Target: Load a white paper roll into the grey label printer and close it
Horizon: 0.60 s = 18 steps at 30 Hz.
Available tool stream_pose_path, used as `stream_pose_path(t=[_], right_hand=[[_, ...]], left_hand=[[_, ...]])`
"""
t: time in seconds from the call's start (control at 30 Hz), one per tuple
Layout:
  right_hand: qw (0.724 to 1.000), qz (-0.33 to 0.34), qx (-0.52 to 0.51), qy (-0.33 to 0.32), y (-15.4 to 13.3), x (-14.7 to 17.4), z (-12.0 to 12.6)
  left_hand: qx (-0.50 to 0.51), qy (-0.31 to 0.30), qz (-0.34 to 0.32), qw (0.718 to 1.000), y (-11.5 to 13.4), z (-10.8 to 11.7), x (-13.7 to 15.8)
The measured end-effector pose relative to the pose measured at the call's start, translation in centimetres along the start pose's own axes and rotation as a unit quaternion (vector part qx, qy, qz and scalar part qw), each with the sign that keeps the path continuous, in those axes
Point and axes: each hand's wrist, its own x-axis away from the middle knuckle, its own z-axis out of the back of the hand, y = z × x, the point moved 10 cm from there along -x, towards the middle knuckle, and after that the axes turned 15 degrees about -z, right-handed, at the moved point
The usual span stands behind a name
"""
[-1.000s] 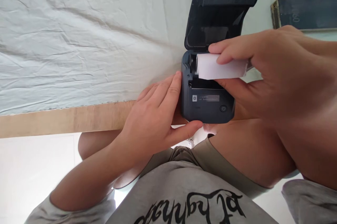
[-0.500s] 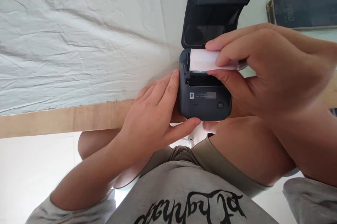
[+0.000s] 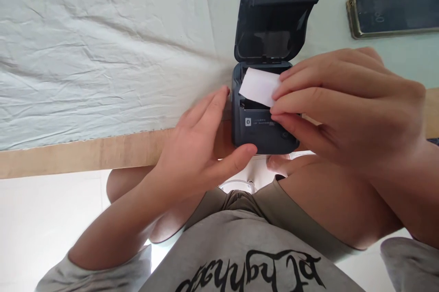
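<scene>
A small dark portable label printer (image 3: 260,139) sits at the table's front edge with its lid (image 3: 274,18) swung up and back. My right hand (image 3: 346,104) pinches a white paper roll (image 3: 259,86) between thumb and fingers. The roll is tilted over the printer's paper bay, its right end hidden by my fingers. My left hand (image 3: 195,141) lies along the printer's left side, fingers stretched out and thumb spread by the front left corner. Whether its fingertips touch the casing is hard to tell.
A phone (image 3: 394,11) in a clear case lies at the back right on the pale, creased cloth (image 3: 103,54). The bare wooden table edge (image 3: 68,155) runs along the front, with my legs below it.
The paper roll has gone from lying level across the bay to tilted, its right end lower and nearer me. My right hand has shifted with it. The left fingers have eased slightly off the printer's side.
</scene>
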Motion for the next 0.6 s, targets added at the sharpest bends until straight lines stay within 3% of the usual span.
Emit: stream_pose_path(t=[0.13,0.3,0.47,0.6], right_hand=[[0.999,0.005,0.017,-0.031,0.8,0.3,0.1],[0.995,-0.043,0.074,-0.045,1.9,-1.8,-0.3],[0.965,-0.132,0.095,-0.206,2.4,-4.5,-3.4],[0.948,-0.2,0.094,-0.228,3.1,-5.2,-3.7]], left_hand=[[0.038,0.014,0.025,0.999,-0.3,0.6,-0.6],[0.049,0.04,-0.004,0.998,-0.1,0.5,-2.0],[0.014,0.049,0.003,0.999,-0.3,0.5,-2.1],[-0.002,0.023,0.022,1.0,-0.2,0.2,-1.7]])
